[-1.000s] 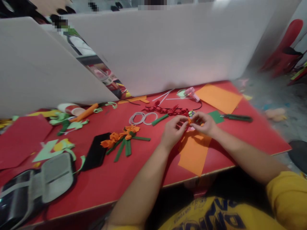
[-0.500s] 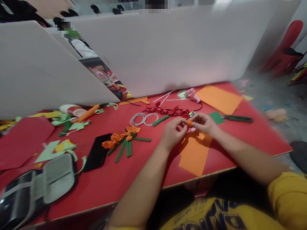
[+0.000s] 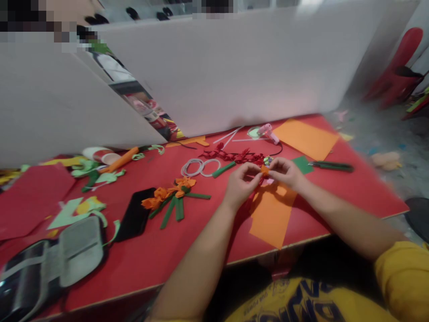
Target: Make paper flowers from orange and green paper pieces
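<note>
Between my fingertips is a small orange paper piece (image 3: pixel 264 171), folded or curled; its exact shape is partly covered. My left hand (image 3: pixel 241 183) pinches it from the left, and my right hand (image 3: pixel 287 173) pinches it from the right. Below them an orange paper sheet (image 3: pixel 272 219) lies flat on the red table. Just beyond my fingers runs a row of red paper flowers (image 3: pixel 239 156). A green paper strip (image 3: pixel 224 169) rests left of my left hand, near white rings (image 3: pixel 201 167). Further left lie orange paper flowers (image 3: pixel 169 192) with green stems.
A pink glue gun (image 3: pixel 269 133) with a cord stands near the white partition (image 3: pixel 234 67). A green cutter knife (image 3: pixel 330 166) and another orange sheet (image 3: pixel 306 137) are at right. A black phone (image 3: pixel 136 214), an open case (image 3: pixel 82 250) and paper scraps (image 3: pixel 97 172) occupy the left.
My fingers have shifted slightly on the small orange paper piece, with the left fingertips closer to it. The blurred-out head of a person now shows at the upper left.
</note>
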Available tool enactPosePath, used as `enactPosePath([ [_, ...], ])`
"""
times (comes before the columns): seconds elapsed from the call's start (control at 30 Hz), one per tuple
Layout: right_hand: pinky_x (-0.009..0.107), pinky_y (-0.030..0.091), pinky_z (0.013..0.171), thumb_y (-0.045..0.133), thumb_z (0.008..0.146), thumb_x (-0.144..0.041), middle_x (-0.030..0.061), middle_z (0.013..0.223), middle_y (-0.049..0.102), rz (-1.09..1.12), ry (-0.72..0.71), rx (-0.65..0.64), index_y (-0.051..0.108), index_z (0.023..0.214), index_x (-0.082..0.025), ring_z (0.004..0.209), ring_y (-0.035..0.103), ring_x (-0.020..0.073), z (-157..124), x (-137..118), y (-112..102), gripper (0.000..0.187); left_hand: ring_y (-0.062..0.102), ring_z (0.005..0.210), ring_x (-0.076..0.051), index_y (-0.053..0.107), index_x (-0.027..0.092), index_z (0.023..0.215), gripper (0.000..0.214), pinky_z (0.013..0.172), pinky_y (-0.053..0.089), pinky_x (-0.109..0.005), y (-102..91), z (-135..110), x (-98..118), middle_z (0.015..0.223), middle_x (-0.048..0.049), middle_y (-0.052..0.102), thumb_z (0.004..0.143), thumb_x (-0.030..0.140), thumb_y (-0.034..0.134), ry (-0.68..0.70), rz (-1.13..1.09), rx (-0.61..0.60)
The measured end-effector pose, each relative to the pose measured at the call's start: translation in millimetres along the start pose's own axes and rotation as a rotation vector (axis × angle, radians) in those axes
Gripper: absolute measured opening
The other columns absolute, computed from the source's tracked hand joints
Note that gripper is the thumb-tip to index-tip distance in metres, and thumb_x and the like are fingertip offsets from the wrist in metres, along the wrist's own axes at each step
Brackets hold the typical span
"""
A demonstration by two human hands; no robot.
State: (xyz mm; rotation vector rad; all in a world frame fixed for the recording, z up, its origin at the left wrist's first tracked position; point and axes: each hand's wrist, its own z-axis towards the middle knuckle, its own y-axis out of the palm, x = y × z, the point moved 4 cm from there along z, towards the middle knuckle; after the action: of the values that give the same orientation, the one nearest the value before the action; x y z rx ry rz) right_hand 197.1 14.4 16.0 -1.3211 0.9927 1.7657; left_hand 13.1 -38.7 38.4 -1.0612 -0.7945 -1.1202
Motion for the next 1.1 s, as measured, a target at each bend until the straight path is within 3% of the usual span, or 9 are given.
enactPosePath([
  [0.17, 0.029, 0.060, 0.068, 0.099, 0.071, -0.053, -0.0007, 0.082, 0.073, 0.006, -0.003, 0.011, 0.066, 0.088, -0.022, 0.072, 0.071, 0.0157, -0.2, -2.8, -1.0, 0.048, 0.075, 0.087, -0.018, 0.071, 0.021, 0.100, 0.028, 0.075, 0.062, -0.028, 3.0, 1.2, -3.9, 0.095, -0.0044, 0.078, 0.088, 0.044, 0.082, -0.061, -0.118, 0.021],
  [0.4, 0.028, 0.060, 0.071, 0.097, 0.075, -0.054, -0.0008, 0.085, 0.071, -0.030, -0.065, 0.012, 0.066, 0.092, -0.022, 0.074, 0.070, 0.0141, -1.9, -7.8, -0.4, 0.047, 0.076, 0.092, -0.019, 0.074, 0.021, 0.099, 0.024, 0.085, 0.063, -0.032, 3.9, 4.8, -9.4, 0.099, -0.0054, 0.079, 0.089, 0.042, 0.079, -0.071, -0.174, 0.041],
  [0.7, 0.030, 0.062, 0.071, 0.094, 0.076, -0.057, 0.0008, 0.087, 0.072, -0.056, -0.067, 0.014, 0.065, 0.095, -0.023, 0.075, 0.070, 0.0164, -2.6, -8.2, 0.4, 0.048, 0.076, 0.098, -0.021, 0.077, 0.022, 0.109, 0.023, 0.087, 0.063, -0.034, 0.0, 3.1, -0.1, 0.112, -0.0083, 0.080, 0.093, 0.038, 0.077, 0.001, -0.069, 0.001],
  [0.87, 0.029, 0.060, 0.069, 0.086, 0.083, -0.042, 0.0021, 0.090, 0.074, -0.180, -0.145, -0.016, 0.069, 0.102, -0.023, 0.076, 0.070, 0.0167, -4.5, -14.3, 1.3, 0.032, 0.075, 0.097, -0.021, 0.081, 0.025, 0.107, 0.017, 0.078, 0.060, -0.030, -4.0, 1.6, 8.9, 0.110, -0.0077, 0.080, 0.099, 0.036, 0.071, 0.140, 0.155, -0.070],
  [1.1, 0.026, 0.053, 0.062, 0.068, 0.084, -0.016, 0.0046, 0.094, 0.076, -0.539, -0.388, -0.043, 0.074, 0.101, -0.022, 0.075, 0.068, 0.0159, -9.5, -31.3, 7.5, 0.019, 0.076, 0.092, -0.021, 0.079, 0.023, 0.103, 0.021, 0.077, 0.059, -0.030, -1.9, 1.0, 1.5, 0.102, -0.0059, 0.081, 0.100, 0.042, 0.070, 0.040, 0.071, -0.017],
])
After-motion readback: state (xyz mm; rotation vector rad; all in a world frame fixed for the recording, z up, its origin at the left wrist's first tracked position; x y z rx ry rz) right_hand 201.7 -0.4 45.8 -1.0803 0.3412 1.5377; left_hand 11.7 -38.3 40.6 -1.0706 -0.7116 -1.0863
